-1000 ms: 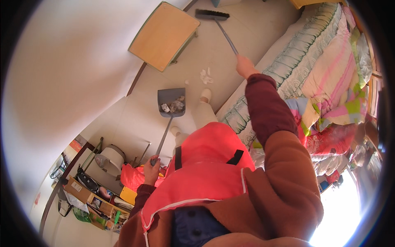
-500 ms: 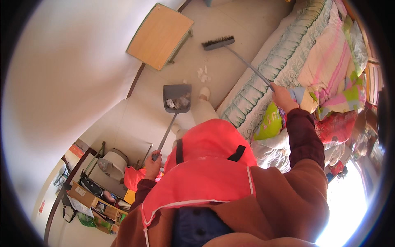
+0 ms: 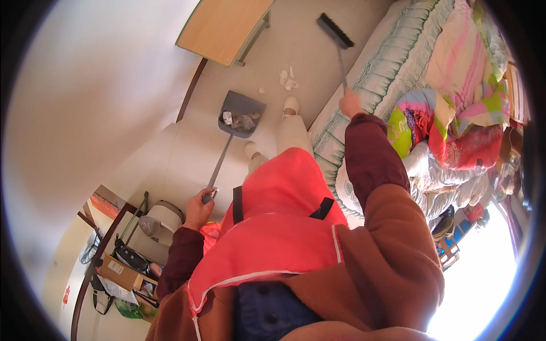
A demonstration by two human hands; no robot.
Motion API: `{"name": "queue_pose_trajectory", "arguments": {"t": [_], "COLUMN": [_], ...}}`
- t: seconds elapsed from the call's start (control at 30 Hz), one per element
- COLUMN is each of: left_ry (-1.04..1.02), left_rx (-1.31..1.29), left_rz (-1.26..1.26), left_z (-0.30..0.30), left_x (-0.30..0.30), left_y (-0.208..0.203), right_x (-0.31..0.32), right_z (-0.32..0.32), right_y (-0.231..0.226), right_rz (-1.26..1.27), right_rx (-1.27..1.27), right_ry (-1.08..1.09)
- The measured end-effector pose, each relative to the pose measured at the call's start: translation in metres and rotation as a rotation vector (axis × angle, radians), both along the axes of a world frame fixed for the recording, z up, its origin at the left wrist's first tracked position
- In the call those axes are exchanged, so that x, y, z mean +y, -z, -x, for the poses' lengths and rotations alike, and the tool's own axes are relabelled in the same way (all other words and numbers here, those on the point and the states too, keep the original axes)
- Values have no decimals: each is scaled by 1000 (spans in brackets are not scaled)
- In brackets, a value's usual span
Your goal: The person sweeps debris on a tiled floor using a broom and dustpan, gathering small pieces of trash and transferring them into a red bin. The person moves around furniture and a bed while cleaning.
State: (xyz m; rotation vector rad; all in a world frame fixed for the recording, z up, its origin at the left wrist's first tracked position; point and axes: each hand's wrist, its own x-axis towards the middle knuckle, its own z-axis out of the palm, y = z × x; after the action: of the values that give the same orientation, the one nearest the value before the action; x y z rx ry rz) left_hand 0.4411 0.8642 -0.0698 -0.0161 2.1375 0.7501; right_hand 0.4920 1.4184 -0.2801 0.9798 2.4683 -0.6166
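My left hand (image 3: 199,209) is wrapped round the handle end of a grey dustpan (image 3: 242,102), whose pan rests on or just above the floor ahead of me. Crumpled paper and greyish debris (image 3: 244,122) lie in the pan. With my right hand (image 3: 352,103) I grip the long grey handle of a broom (image 3: 335,30). Its dark-bristled head is out at the far end, near the bed's side. White paper scraps (image 3: 289,79) lie on the floor between the broom head and my feet, and a smaller bit sits closer to the dustpan.
A bed (image 3: 387,62) with a frilled green-and-white cover and heaped bedding runs along the right. A wooden-topped table (image 3: 224,25) stands far left by the wall. Behind my left arm are a grey-white bin (image 3: 162,221) and a cardboard box (image 3: 116,270) with a black bag.
My right hand has moved left and forward, and the broom head has swung right and farther away, turning. My left hand and the dustpan have shifted slightly left and forward.
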Motion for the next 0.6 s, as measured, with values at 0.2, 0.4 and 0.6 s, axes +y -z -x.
{"name": "queue_pose_trajectory", "arguments": {"t": [0.2,0.4,0.6], "left_ry": [250,352,451], "left_rx": [84,104,153], "left_rz": [18,41,46], "left_z": [23,28,33], "left_x": [-30,-52,-59], "left_y": [25,29,32], "right_x": [-78,-119,-114], "right_z": [-80,-134,-148], "right_y": [-41,-97,-149], "right_rz": [106,166,95], "right_rx": [-93,-133,-25], "right_ry": [-169,-303,-147]}}
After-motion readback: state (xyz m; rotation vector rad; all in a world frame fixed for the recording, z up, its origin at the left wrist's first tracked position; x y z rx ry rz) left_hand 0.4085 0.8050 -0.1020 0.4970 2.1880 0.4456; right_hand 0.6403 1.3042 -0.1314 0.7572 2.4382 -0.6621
